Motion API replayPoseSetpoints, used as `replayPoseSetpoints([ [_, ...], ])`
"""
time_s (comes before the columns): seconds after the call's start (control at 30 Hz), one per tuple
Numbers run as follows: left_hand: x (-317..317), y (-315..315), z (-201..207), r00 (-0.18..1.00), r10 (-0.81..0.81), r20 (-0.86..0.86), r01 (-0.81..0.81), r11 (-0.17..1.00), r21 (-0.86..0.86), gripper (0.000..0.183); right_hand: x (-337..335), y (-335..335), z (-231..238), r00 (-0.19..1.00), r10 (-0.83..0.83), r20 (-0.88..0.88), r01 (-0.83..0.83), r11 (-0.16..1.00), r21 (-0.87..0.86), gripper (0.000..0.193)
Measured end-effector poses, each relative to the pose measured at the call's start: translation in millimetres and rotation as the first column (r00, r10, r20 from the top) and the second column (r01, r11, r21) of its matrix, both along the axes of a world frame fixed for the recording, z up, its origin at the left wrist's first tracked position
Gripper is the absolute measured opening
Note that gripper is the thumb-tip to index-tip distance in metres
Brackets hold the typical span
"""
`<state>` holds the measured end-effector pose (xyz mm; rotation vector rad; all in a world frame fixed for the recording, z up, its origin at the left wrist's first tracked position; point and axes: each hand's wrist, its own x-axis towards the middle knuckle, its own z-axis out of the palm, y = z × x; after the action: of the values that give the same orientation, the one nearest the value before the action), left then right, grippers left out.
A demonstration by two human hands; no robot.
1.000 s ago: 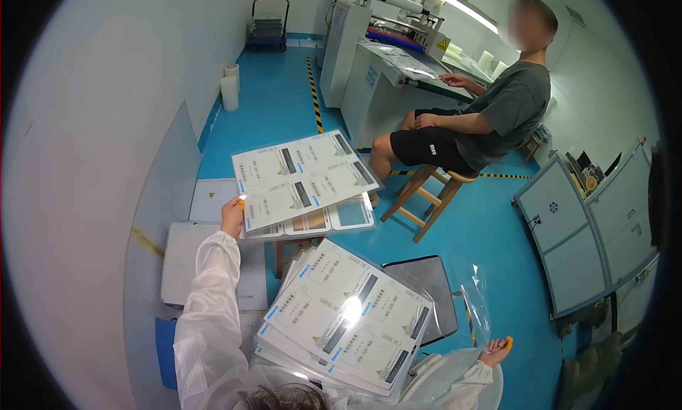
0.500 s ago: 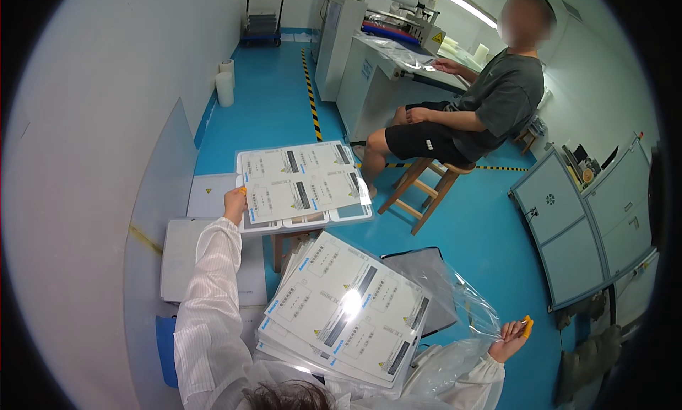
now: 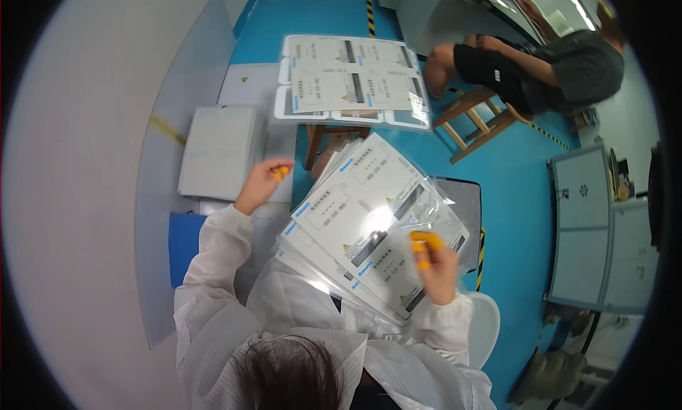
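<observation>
Glossy printed sheets (image 3: 341, 186) lie fanned in a stack before the person, what bears them hidden; more rest on clear film with white-framed panes (image 3: 302, 108), above a wooden stool (image 3: 314, 147). The left hand (image 3: 264, 182) is in the air beside the stack, its grip loosely extended around nothing. The right hand (image 3: 436, 268) is over the sheets, fingers bent (whether its grip pinches the crinkled clear film (image 3: 430, 204), I cannot tell through glare and blur). A grey cabinet (image 3: 579, 250) carries small, indistinct items (image 3: 623, 190) on top.
</observation>
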<state>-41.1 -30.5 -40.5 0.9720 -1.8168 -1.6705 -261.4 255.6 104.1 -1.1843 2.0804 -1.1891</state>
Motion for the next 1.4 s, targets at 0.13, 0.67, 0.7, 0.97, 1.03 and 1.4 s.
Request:
replayPoseSetpoints([
  [0.13, 28.1, 48.1, 9.6, 0.993, -0.043, 0.11, 0.044, 0.999, -0.007, 0.023, 28.2, -42.7, -32.2, 0.903, 0.426, -0.058, -0.369, 0.836, 0.405, 0.021],
  [0.67, -21.1, 79.0, 53.9, 0.98, -0.135, 0.144, 0.092, 0.958, 0.273, 0.033, 47.9, -42.6, -72.4, 0.972, 0.236, -0.006, -0.23, 0.95, 0.211, 0.03],
  [0.7, -23.3, 82.3, 52.7, 0.986, -0.137, 0.098, 0.107, 0.957, 0.268, 0.034, 53.1, -42.8, -77.7, 0.945, 0.306, -0.118, -0.27, 0.93, 0.248, 0.033],
  [0.97, -26.6, 88.2, 46.8, 0.981, -0.152, 0.12, 0.109, 0.944, 0.31, 0.035, 64.2, -45.5, -102.0, 0.944, 0.233, -0.233, -0.18, 0.957, 0.225, 0.031],
  [1.03, -26.9, 87.2, 47.2, 0.974, -0.178, 0.142, 0.13, 0.946, 0.297, 0.038, 57.3, -52.7, -99.5, 0.957, 0.12, -0.264, -0.078, 0.983, 0.164, 0.029],
  [1.4, -30.9, 102.3, 57.7, 0.966, -0.214, 0.146, 0.166, 0.944, 0.286, 0.032, 71.3, -41.1, -91.3, 0.867, 0.418, -0.271, -0.317, 0.883, 0.345, 0.045],
])
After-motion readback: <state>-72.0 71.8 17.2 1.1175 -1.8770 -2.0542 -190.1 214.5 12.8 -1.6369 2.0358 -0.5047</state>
